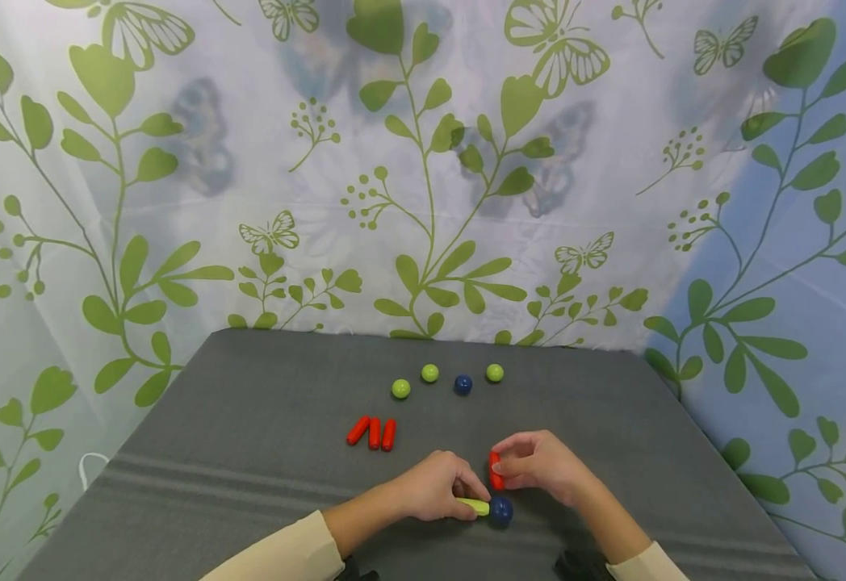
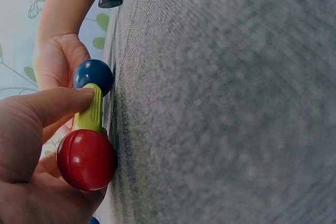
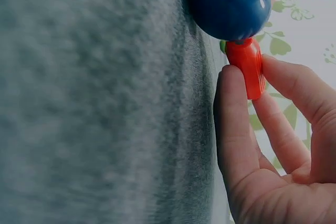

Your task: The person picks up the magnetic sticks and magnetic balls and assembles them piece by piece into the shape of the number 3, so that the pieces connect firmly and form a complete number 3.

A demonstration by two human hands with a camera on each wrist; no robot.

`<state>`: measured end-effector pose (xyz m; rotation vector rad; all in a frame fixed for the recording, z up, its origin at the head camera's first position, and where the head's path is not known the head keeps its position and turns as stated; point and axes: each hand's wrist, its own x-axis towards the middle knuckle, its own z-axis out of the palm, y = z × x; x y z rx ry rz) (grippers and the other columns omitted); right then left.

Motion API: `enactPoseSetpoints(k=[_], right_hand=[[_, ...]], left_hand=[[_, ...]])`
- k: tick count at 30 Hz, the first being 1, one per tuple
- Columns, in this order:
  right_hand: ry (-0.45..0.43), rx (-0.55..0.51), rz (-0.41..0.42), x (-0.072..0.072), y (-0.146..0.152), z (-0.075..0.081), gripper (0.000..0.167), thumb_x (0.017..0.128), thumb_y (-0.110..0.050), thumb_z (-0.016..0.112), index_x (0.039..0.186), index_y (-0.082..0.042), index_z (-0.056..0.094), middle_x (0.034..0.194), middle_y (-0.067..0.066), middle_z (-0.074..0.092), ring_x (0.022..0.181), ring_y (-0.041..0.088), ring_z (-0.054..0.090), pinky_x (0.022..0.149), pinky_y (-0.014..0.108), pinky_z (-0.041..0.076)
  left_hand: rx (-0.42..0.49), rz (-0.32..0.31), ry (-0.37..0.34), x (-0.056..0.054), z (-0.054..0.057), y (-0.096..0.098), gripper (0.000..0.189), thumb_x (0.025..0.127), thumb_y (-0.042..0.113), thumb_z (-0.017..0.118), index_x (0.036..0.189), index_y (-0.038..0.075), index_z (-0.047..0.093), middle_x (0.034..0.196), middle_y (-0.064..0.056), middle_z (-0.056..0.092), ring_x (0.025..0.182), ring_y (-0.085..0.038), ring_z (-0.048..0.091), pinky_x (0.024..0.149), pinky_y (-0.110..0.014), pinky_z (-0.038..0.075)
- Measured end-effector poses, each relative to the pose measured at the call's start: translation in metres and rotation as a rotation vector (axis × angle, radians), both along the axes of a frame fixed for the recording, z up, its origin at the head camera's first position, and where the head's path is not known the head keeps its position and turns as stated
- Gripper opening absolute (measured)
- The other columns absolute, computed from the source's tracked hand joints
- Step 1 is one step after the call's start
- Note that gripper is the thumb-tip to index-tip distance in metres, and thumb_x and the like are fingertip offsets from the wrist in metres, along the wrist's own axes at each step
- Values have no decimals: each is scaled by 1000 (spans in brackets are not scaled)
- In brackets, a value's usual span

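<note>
My left hand (image 1: pixel 441 486) pinches a short yellow-green rod (image 2: pixel 89 115) between thumb and fingers. One end of the rod carries a red ball (image 2: pixel 87 159), hidden by the hand in the head view; at the other end is a blue ball (image 1: pixel 500 511). On the right, my right hand (image 1: pixel 542 466) holds a red rod (image 1: pixel 496 472) between thumb and fingertips. In the right wrist view, the tip of this red rod meets the same blue ball (image 3: pixel 229 6). Both hands are low over the grey tabletop.
Three red rods (image 1: pixel 374 433) lie side by side left of centre on the grey table (image 1: pixel 263 403). Farther back sit green balls (image 1: pixel 429 373) (image 1: pixel 400 389) (image 1: pixel 494 373) and another blue ball (image 1: pixel 462 385). A leaf-patterned curtain (image 1: pixel 307 266) hangs behind the table and at its sides.
</note>
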<state>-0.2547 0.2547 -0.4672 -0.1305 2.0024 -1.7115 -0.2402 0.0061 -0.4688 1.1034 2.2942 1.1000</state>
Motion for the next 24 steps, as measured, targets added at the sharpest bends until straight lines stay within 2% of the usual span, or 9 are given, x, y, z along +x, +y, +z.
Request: enactPoseSetpoints(k=[10, 21, 24], right_hand=[[-18, -20, 5, 5, 1, -4, 47, 88, -9, 80, 125, 14, 62, 95, 6, 74, 90, 21, 74, 84, 45, 62], [-23, -16, 16, 7, 1, -3, 48, 89, -11, 80, 126, 14, 62, 98, 6, 75, 92, 20, 73, 85, 44, 62], [-21, -13, 14, 8, 2, -2, 47, 89, -10, 79, 126, 14, 62, 98, 7, 75, 92, 21, 74, 85, 44, 62]], left_hand=[[-5, -6, 7, -1, 0, -1, 22, 86, 7, 82, 106, 13, 81, 93, 4, 75, 75, 8, 61, 70, -13, 52], [-7, -10, -17, 0, 2, 0, 21, 86, 8, 82, 106, 15, 82, 92, 6, 75, 76, 7, 61, 71, -14, 52], [-10, -10, -16, 1, 2, 0, 23, 85, 7, 82, 107, 15, 81, 87, 9, 74, 72, 7, 59, 69, -14, 52]])
